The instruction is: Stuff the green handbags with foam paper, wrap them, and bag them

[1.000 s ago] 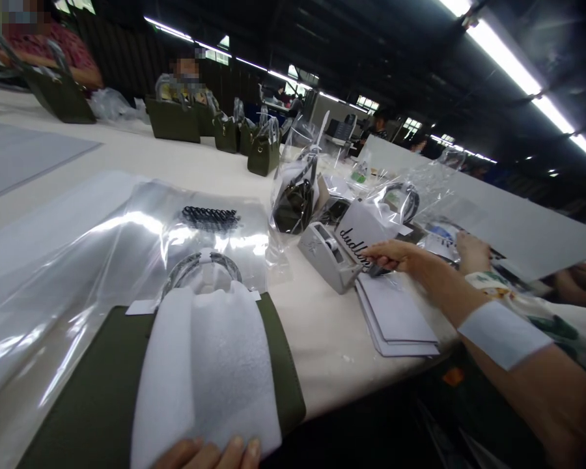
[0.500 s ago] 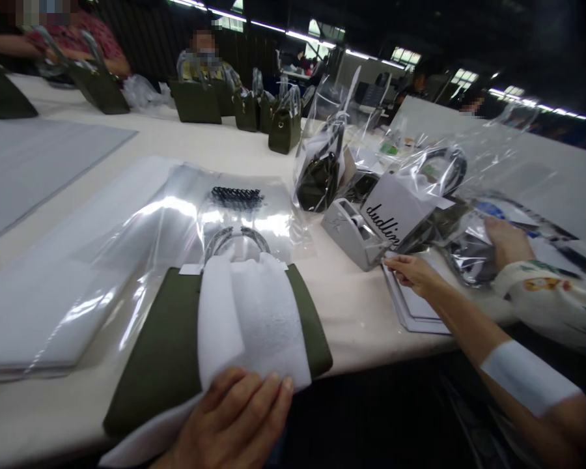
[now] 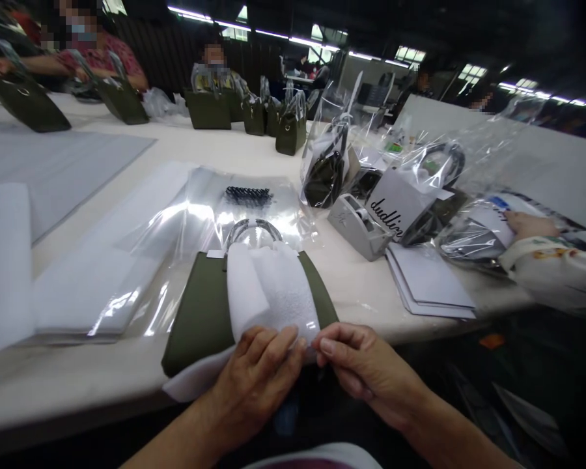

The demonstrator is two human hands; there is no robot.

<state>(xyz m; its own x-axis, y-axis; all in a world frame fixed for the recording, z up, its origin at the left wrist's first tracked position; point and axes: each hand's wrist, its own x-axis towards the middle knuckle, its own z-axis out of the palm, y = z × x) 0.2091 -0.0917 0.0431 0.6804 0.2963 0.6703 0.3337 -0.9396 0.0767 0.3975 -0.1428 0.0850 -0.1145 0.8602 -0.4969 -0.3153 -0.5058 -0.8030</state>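
A dark green handbag (image 3: 202, 312) lies at the table's front edge, its plastic-wrapped handles (image 3: 254, 229) pointing away from me. White foam sheet (image 3: 273, 286) is wrapped around its middle. My left hand (image 3: 258, 378) presses the foam's lower end with its fingers together, gripping it at the bag's near edge. Beside it, my right hand (image 3: 366, 365) is pinched at the foam's lower right corner; a small shiny clear piece, seemingly tape, shows at the fingertips. The grey tape dispenser (image 3: 359, 228) stands behind and to the right.
Folded white cards (image 3: 432, 280) lie right of the dispenser. Plastic-wrapped bags crowd the right, where another person's hand (image 3: 532, 226) touches one. White foam sheets (image 3: 92, 280) lie left, clear plastic (image 3: 208, 215) behind the bag. More green bags (image 3: 208, 109) and people are across the table.
My right hand has come from the tape dispenser to the foam's lower edge, beside my left hand. The view has shifted. The other person's hand has moved right over the wrapped bag.
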